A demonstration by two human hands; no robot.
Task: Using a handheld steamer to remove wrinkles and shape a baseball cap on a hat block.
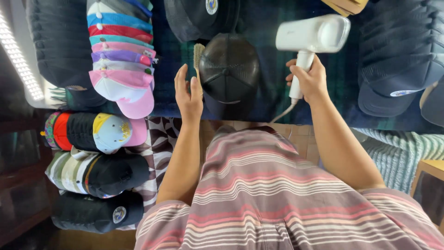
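My right hand [309, 79] grips the handle of a white hair dryer [314, 36], whose body points left over the dark plaid cloth [268, 88]. A white cord trails from the handle's base. My left hand [188, 91] is open, fingers up, just left of a black cap [230, 69] that lies on the cloth. A small brush with pale bristles [198, 55] lies between that hand and the cap. Whether the hand touches the brush I cannot tell.
A stack of coloured caps [121, 55] stands at the left, with more caps [92, 153] below it. Dark caps [397, 60] pile up at the right and another [199, 16] at the top. A bright light strip [18, 60] runs along the far left.
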